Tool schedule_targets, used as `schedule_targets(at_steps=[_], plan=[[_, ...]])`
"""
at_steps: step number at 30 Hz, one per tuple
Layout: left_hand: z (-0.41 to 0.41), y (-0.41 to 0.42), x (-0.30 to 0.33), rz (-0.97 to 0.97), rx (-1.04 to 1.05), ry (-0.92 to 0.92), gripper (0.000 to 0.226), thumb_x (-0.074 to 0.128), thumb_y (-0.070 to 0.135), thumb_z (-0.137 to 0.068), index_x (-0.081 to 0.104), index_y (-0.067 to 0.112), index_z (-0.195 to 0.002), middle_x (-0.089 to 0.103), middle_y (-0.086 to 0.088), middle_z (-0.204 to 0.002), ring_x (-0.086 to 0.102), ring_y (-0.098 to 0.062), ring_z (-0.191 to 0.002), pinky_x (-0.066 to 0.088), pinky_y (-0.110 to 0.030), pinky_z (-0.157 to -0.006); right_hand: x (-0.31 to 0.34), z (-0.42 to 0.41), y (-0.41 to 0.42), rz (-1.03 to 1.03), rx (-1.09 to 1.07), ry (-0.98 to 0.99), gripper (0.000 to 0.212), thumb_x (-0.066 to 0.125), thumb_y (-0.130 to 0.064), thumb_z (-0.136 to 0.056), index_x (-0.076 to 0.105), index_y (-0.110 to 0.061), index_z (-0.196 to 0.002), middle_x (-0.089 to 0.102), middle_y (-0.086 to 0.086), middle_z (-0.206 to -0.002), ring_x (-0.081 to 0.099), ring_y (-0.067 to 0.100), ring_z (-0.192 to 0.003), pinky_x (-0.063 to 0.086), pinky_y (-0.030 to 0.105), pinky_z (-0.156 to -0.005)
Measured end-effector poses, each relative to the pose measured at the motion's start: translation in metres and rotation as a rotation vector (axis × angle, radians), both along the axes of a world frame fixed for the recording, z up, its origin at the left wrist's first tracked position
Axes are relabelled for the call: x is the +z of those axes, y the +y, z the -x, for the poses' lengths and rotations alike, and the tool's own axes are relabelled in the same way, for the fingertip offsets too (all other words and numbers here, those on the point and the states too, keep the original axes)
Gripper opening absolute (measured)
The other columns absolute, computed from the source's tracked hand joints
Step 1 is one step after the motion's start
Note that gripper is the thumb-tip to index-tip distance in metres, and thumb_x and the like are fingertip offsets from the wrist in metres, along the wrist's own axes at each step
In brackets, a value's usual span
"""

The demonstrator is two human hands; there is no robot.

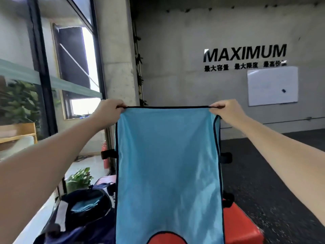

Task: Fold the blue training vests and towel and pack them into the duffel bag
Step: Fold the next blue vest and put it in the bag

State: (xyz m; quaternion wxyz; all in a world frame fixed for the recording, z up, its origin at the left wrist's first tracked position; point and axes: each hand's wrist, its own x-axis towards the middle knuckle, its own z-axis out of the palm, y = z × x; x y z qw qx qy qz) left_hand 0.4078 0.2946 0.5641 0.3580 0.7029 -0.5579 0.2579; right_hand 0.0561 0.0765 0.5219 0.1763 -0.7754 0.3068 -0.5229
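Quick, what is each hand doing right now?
Left hand: closed, pinching a top corner of the blue vest.
Right hand: closed, pinching the other top corner.

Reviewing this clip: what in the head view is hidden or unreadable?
- Blue vest: lower part cut off by the bottom edge.
- Red surface: mostly hidden behind the vest.
- Duffel bag: contents dark, only a blue scrap shows.
- Left hand and right hand: fingertips of each grip hidden behind the hem.

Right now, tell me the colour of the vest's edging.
Dark navy, nearly black, edging the light blue vest; the head view shows it.
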Motion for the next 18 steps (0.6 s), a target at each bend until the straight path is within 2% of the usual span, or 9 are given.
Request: schedule_targets(at_steps=[2,5,9,13,16,18], plan=[[-0.001,0.01,0.012,-0.018,-0.007,-0.008,0.019,0.058,0.019,-0.099,0.074,0.014,-0.106,0.066,0.0,-0.094,0.058,-0.02,-0.087,0.039,-0.028,-0.077,0.014,0.006,0.006,-0.048,0.036,0.009,0.02,0.075,-0.025,-0.091,0.077,-0.018,-0.109,0.07,-0.011,-0.095,0.059,-0.003,-0.088,0.044,0.026,-0.088],[-0.006,0.021,0.019,-0.02,-0.029,0.057,0.015,0.063,0.027,-0.098,0.074,0.018,-0.097,0.067,-0.001,-0.085,0.057,-0.013,-0.072,0.041,-0.027,-0.065,0.024,0.014,0.012,-0.077,0.066,0.049,0.021,0.077,-0.027,-0.088,0.077,-0.017,-0.106,0.069,-0.012,-0.093,0.057,-0.004,-0.087,0.04,0.026,-0.09],[-0.02,0.022,0.01,0.001,-0.032,0.121,0.02,0.069,0.033,-0.093,0.078,0.017,-0.101,0.07,0.002,-0.094,0.063,-0.018,-0.092,0.045,-0.031,-0.084,0.024,0.009,0.007,-0.114,0.07,0.084,0.026,0.081,-0.031,-0.083,0.078,-0.016,-0.105,0.072,-0.007,-0.097,0.059,-0.002,-0.092,0.041,0.029,-0.093],[-0.032,0.011,-0.012,-0.034,-0.047,0.2,0.015,0.07,0.026,-0.092,0.078,0.014,-0.094,0.07,0.003,-0.088,0.065,-0.022,-0.091,0.046,-0.034,-0.083,0.008,-0.004,-0.004,-0.155,0.083,0.103,0.027,0.084,-0.034,-0.079,0.08,-0.017,-0.099,0.074,-0.005,-0.098,0.062,0.006,-0.1,0.042,0.031,-0.095],[-0.041,-0.006,-0.035,-0.111,-0.058,0.236,0.013,0.071,0.023,-0.092,0.078,0.012,-0.094,0.071,0.0,-0.092,0.063,-0.017,-0.089,0.044,-0.03,-0.081,-0.013,-0.016,-0.017,-0.169,0.048,0.152,0.025,0.085,-0.039,-0.076,0.081,-0.02,-0.093,0.076,-0.004,-0.093,0.067,0.013,-0.097,0.05,0.036,-0.093],[-0.049,-0.022,-0.054,-0.156,-0.065,0.265,0.009,0.072,0.021,-0.091,0.078,0.014,-0.092,0.07,0.001,-0.088,0.061,-0.011,-0.082,0.044,-0.025,-0.073,-0.031,-0.025,-0.03,-0.194,0.022,0.168,0.025,0.087,-0.04,-0.074,0.08,-0.021,-0.089,0.076,-0.002,-0.089,0.069,0.019,-0.093,0.055,0.04,-0.09]])
